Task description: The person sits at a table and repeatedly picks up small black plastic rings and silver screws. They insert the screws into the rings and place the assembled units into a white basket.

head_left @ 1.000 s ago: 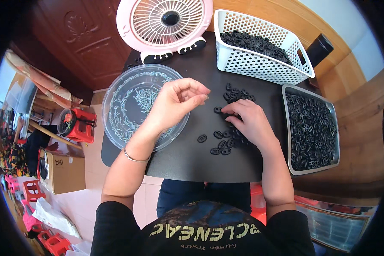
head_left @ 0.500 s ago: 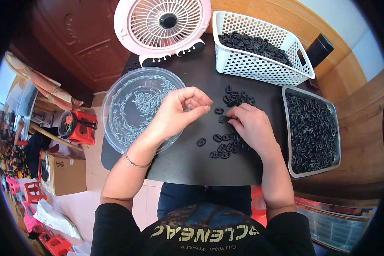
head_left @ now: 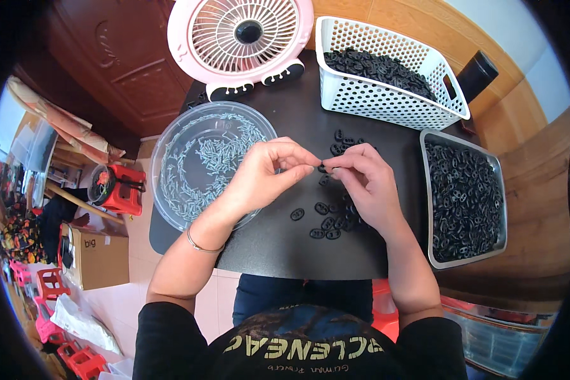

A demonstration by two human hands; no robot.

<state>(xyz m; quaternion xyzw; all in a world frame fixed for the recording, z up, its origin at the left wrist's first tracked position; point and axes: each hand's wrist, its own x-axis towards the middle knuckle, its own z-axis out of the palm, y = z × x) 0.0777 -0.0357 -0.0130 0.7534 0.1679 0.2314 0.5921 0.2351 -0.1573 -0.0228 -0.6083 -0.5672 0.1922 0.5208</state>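
Black piece (head_left: 324,168) juts leftward from right grip (head_left: 373,187).

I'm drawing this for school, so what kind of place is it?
Probably a small workroom, maybe at home: a black table holds a clear tub of thin pieces, a grey tray full of black oval parts, and a pink fan.

Kinda digging the black short-sleeved tee (head_left: 171,335): it's got chunky pale-yellow lettering (head_left: 285,346) across the front, a line of skinny script (head_left: 307,367) on one side of that and a murky blue-and-brown print (head_left: 310,321) on the other. Pants (head_left: 303,294) look dark navy. There's a thin silvery bangle (head_left: 199,247) on the left forearm, and left hand (head_left: 259,174) and right hand (head_left: 372,190) are both bare.
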